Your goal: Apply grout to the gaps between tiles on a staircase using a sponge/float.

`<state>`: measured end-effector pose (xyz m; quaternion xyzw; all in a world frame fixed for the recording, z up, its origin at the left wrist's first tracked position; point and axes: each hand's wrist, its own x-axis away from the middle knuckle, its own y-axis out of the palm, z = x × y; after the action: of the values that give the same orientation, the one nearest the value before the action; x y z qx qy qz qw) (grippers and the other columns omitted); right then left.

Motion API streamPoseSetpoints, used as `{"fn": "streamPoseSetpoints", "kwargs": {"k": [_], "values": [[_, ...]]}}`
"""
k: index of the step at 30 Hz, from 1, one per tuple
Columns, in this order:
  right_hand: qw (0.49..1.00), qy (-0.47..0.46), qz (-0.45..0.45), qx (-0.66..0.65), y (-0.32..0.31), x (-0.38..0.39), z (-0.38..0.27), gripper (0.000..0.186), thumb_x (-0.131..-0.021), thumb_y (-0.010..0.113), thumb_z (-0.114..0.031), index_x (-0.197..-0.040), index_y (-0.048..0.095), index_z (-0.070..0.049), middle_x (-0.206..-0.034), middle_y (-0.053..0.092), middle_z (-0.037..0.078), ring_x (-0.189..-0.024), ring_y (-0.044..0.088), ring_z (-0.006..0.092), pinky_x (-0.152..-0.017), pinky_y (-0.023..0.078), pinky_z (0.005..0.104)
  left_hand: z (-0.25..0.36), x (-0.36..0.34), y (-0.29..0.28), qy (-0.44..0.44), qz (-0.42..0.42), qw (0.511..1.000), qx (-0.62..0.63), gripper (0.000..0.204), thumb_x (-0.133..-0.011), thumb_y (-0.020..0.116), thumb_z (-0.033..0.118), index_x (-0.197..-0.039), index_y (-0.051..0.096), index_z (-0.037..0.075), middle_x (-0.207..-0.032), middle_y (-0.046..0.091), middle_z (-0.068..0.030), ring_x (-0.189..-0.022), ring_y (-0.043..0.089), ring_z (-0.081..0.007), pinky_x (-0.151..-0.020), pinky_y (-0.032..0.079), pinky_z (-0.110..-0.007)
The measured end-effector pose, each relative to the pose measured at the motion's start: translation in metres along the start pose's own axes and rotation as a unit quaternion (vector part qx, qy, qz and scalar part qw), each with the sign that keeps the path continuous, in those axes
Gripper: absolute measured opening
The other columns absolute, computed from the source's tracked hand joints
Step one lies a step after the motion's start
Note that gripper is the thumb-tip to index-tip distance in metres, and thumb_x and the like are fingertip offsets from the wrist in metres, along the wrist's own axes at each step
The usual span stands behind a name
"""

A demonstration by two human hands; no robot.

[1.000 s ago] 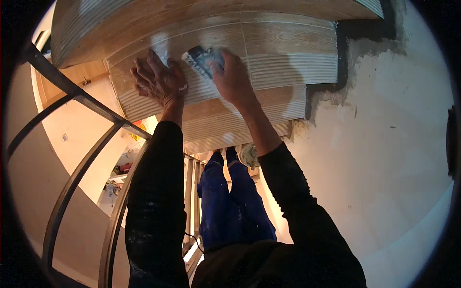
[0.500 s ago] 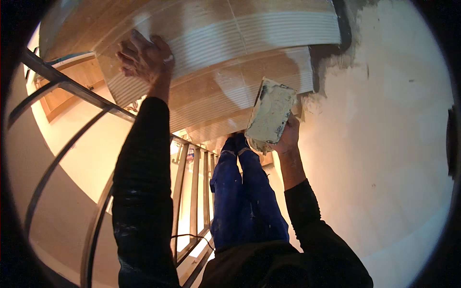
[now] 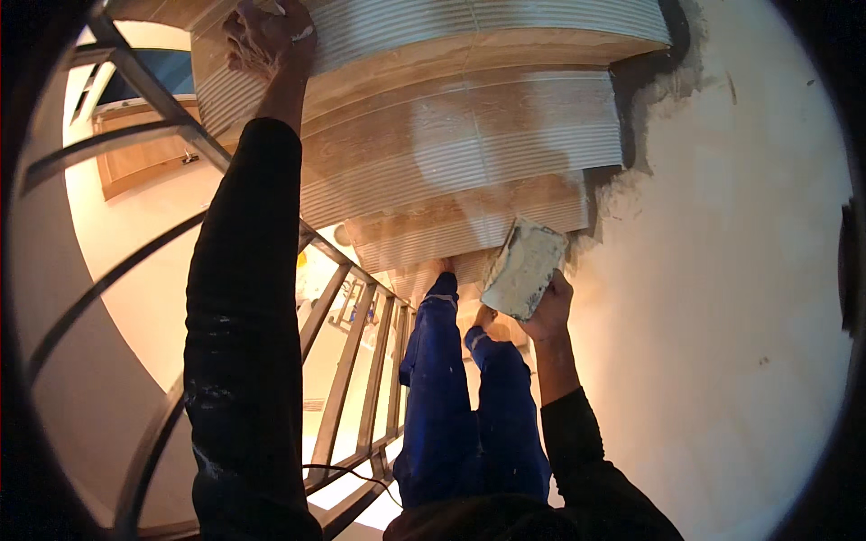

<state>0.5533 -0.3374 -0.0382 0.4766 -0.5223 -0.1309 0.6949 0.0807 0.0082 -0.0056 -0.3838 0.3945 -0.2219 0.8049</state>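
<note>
My left hand [image 3: 269, 41] rests at the left end of a wood-look stair tread [image 3: 397, 47], near the top of the view. Its fingers are spread and slightly bent, with white smears on the skin. A rectangular board caked with pale plaster [image 3: 526, 270] is in my right hand [image 3: 552, 307], the fingers gripping it from behind at its right side. Dark patches show along the board's edges. It hovers over the lower steps, close to the wall. What lies behind the board, including any handle, is hidden.
Ribbed stair treads [image 3: 469, 171] descend toward my legs [image 3: 451, 388]. A metal railing [image 3: 343, 388] with a dark cable [image 3: 347, 467] runs along the left. On the right stands a pale wall [image 3: 722, 298], with grey filler [image 3: 636, 117] bordering the steps.
The stairs have shifted up in view and more lower steps show. My feet have moved apart, one lower than the other. The board sits lower in view, still in my right hand.
</note>
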Motion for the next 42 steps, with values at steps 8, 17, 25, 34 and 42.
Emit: {"fn": "streamPoseSetpoints", "kwargs": {"k": [8, 17, 25, 34, 42], "values": [[0.998, -0.003, 0.025, 0.051, -0.089, 0.014, -0.03, 0.069, -0.094, 0.071, -0.035, -0.154, 0.051, -0.007, -0.152, 0.059, 0.015, -0.14, 0.056, 0.0376, -0.117, 0.046, 0.059, 0.012, 0.198, -0.056, 0.114, 0.053, 0.976, 0.177, 0.029, -0.094, 0.066, 0.013, -0.12, 0.069, 0.003, -0.112, 0.072, -0.0216, -0.106, 0.07, -0.0385, -0.096, 0.053, -0.044], [0.994, -0.003, 0.048, 0.096, -0.193, 0.009, -0.059, 0.061, -0.099, 0.065, -0.029, -0.153, 0.05, -0.004, -0.148, 0.061, 0.015, -0.139, 0.056, 0.0355, -0.118, 0.045, 0.0571, -0.038, 0.351, -0.021, 0.126, -0.166, 0.973, 0.096, 0.053, -0.086, 0.072, 0.018, -0.137, 0.062, 0.008, -0.137, 0.06, -0.0183, -0.128, 0.055, -0.0408, -0.104, 0.043, -0.054], [0.987, -0.021, -0.01, 0.156, -0.169, 0.0, -0.086, 0.055, -0.103, 0.058, -0.022, -0.153, 0.049, -0.002, -0.147, 0.061, 0.016, -0.137, 0.058, 0.0335, -0.119, 0.045, 0.0526, -0.015, 0.317, 0.038, 0.322, -0.166, 0.926, 0.105, 0.058, -0.094, 0.067, 0.034, -0.148, 0.058, 0.016, -0.16, 0.048, -0.013, -0.148, 0.042, -0.0417, -0.117, 0.033, -0.064], [0.99, -0.019, 0.025, 0.137, -0.2, 0.01, -0.063, 0.054, -0.105, 0.058, -0.026, -0.153, 0.051, -0.002, -0.151, 0.06, 0.014, -0.141, 0.055, 0.0321, -0.12, 0.042, 0.0522, -0.038, 0.312, 0.049, 0.21, -0.077, 0.969, -0.106, 0.069, -0.098, 0.062, 0.05, -0.156, 0.051, 0.015, -0.166, 0.041, -0.015, -0.157, 0.029, -0.043, -0.121, 0.017, -0.077], [0.962, -0.069, -0.067, 0.256, -0.146, -0.035, -0.078, 0.052, -0.107, 0.056, -0.027, -0.151, 0.052, -0.001, -0.148, 0.062, 0.015, -0.138, 0.058, 0.032, -0.119, 0.044, 0.0505, -0.088, 0.314, 0.025, 0.13, -0.061, 0.99, -0.006, 0.061, -0.091, 0.072, 0.035, -0.146, 0.058, 0.013, -0.149, 0.055, -0.0124, -0.142, 0.046, -0.0406, -0.111, 0.036, -0.063]]}}
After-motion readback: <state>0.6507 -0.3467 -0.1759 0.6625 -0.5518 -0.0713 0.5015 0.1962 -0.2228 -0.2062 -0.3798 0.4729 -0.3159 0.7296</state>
